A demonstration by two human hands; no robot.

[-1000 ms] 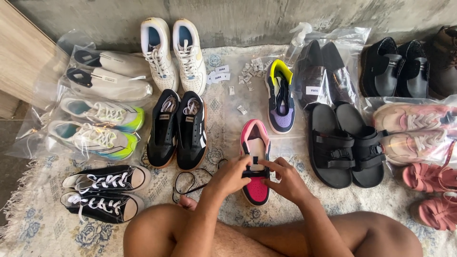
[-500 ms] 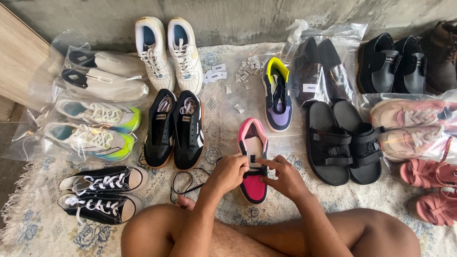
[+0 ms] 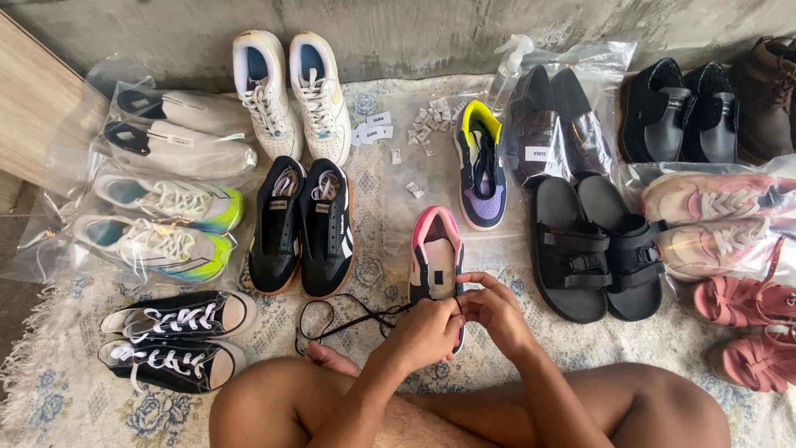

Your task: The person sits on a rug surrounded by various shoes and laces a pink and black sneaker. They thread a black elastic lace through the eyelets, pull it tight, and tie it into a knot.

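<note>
Gripping a black lace, left hand and right hand pinch it together over the near end of a pink shoe on the rug. Lace loops left of hands. Beyond: purple shoe; black sandals to the right.

Pink sneaker on patterned rug; left hand and right hand pinched black lace at its toe; black sneakers lay beside.
</note>
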